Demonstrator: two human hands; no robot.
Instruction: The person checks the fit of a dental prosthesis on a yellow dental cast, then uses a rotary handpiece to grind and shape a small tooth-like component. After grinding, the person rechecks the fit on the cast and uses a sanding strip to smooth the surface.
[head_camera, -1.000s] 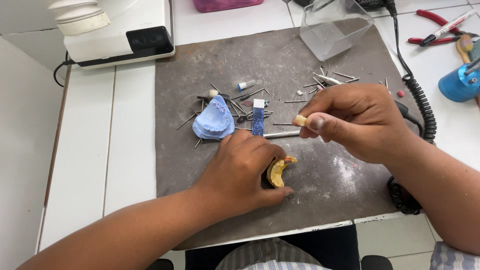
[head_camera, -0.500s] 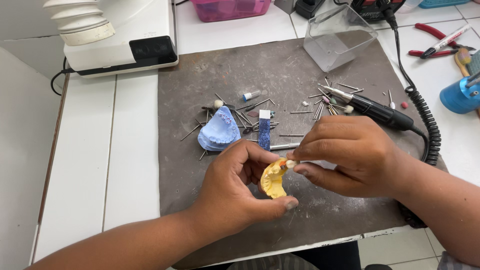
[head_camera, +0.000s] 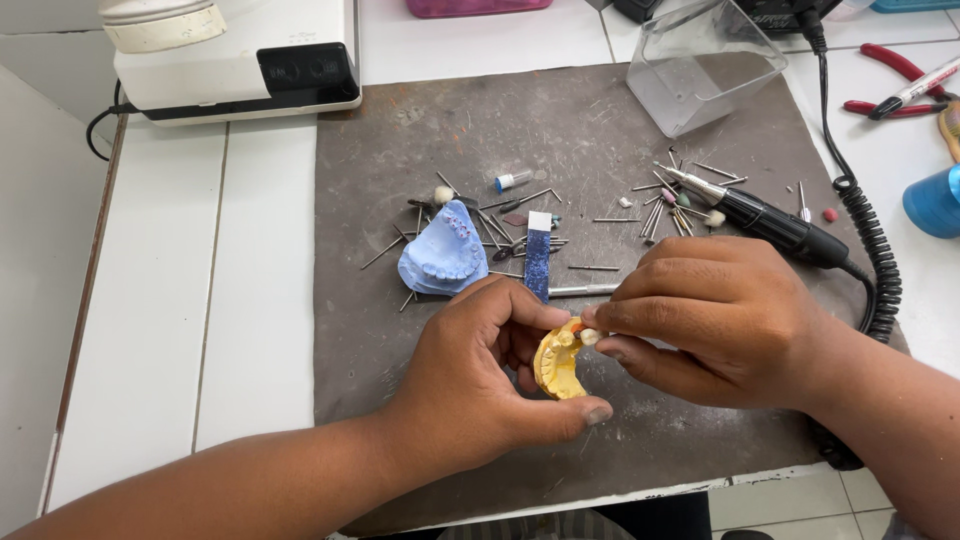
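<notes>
My left hand holds a yellow dental cast just above the grey mat, thumb under it and fingers behind. Fingertips of my right hand pinch a small pale tooth piece against the top end of the cast. A blue dental cast lies on the mat just beyond my left hand. A black rotary handpiece lies on the mat behind my right hand, its coiled cord running along the mat's right edge.
Several thin burs and pins are scattered across the mat, with a blue strip among them. A clear plastic box stands at the back right, a white machine at the back left. Red pliers and a blue cup are at the right.
My left hand lifted the yellow cast off the mat. My right hand came down and now holds the small piece against the cast. The handpiece has come into view on the mat.
</notes>
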